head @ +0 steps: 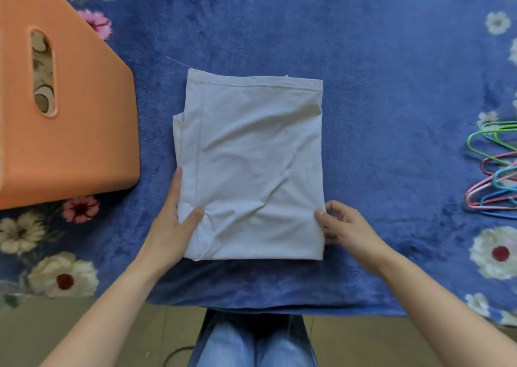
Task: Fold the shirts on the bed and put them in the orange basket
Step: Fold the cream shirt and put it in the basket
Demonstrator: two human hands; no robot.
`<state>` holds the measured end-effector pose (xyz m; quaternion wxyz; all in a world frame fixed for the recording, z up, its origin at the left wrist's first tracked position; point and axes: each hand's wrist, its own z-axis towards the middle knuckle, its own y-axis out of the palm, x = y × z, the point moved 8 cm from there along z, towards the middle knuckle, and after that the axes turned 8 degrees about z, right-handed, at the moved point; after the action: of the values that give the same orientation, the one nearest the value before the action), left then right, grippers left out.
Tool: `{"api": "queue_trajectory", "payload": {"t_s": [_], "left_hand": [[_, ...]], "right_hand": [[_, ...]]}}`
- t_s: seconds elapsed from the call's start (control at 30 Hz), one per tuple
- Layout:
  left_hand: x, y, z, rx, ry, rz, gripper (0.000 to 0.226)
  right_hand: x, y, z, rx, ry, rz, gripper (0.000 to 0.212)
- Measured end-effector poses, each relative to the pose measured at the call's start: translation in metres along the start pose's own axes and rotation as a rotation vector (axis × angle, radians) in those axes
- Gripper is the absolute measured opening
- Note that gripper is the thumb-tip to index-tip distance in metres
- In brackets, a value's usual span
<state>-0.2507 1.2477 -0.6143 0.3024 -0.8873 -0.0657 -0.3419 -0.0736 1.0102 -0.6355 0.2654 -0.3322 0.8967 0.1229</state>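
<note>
Gripping the folded shirt (251, 156) at its near corners with left hand (173, 226) and right hand (345, 225), thumbs on top, probably for a level lift. Resting it flat on the bed (377, 101) between the hands. Siting the orange basket (84, 142) just beyond the left hand, likely shortening the transfer.

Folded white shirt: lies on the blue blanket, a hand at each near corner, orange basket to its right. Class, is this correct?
No. The head view shows the orange basket left of the folded white shirt, not right. The rest holds: blue blanket beneath, left hand and right hand at its near corners.
</note>
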Motion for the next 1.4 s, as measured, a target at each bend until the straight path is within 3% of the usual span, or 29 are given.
{"api": "queue_trajectory", "payload": {"t_s": [0.13, 0.17, 0.23, 0.33, 0.43, 0.47, 0.57, 0.67, 0.73, 0.8, 1.07, 1.17, 1.23, 1.3, 1.4], "left_hand": [[-0.009, 0.017, -0.027, -0.220, -0.026, -0.042, 0.057], [-0.011, 0.021, -0.033, -0.281, -0.045, -0.066, 0.048], [-0.012, 0.021, -0.036, -0.354, -0.162, -0.145, 0.033], [0.001, 0.010, -0.026, -0.398, -0.396, -0.415, 0.021], [0.028, -0.009, 0.004, -0.364, -0.490, -0.589, 0.017], [0.031, -0.014, 0.014, -0.331, -0.558, -0.664, 0.025], [0.033, -0.024, 0.051, -0.196, -0.660, -0.776, 0.047], [0.028, -0.038, 0.074, 0.060, -0.550, -0.461, 0.048], [0.034, -0.044, 0.082, 0.210, -0.344, -0.062, 0.053], [0.042, -0.034, 0.078, 0.269, -0.209, 0.104, 0.045], [0.060, -0.018, 0.078, 0.530, -0.018, 0.186, 0.034], [0.048, -0.020, 0.085, 0.521, -0.059, 0.245, 0.037], [0.046, -0.024, 0.088, 0.558, -0.066, 0.305, 0.051], [0.041, -0.029, 0.088, 0.528, -0.195, 0.193, 0.070], [0.032, -0.020, 0.091, 0.326, -0.417, -0.060, 0.076]], "right_hand": [[0.005, -0.012, -0.022, -0.037, 0.094, -0.042, 0.007], [0.006, -0.017, -0.025, -0.029, 0.100, -0.026, 0.018], [0.006, -0.022, -0.029, -0.011, 0.113, 0.046, 0.031], [-0.012, -0.026, -0.022, 0.044, 0.108, 0.225, 0.031], [-0.045, -0.016, -0.005, 0.014, 0.100, 0.428, 0.021], [-0.061, -0.009, 0.000, -0.002, 0.094, 0.509, 0.013], [-0.084, -0.009, 0.033, 0.040, 0.102, 0.607, 0.016], [-0.092, -0.015, 0.062, 0.141, 0.106, 0.330, 0.010], [-0.099, -0.024, 0.074, 0.243, -0.002, 0.043, 0.021], [-0.106, -0.025, 0.073, 0.344, -0.163, -0.114, 0.038], [-0.127, -0.006, 0.075, 0.590, -0.486, -0.231, 0.039], [-0.123, -0.010, 0.082, 0.645, -0.465, -0.339, 0.025], [-0.121, -0.016, 0.080, 0.682, -0.460, -0.276, 0.026], [-0.117, -0.017, 0.078, 0.669, -0.367, -0.237, 0.031], [-0.108, -0.007, 0.081, 0.491, -0.200, -0.278, 0.028]]}}
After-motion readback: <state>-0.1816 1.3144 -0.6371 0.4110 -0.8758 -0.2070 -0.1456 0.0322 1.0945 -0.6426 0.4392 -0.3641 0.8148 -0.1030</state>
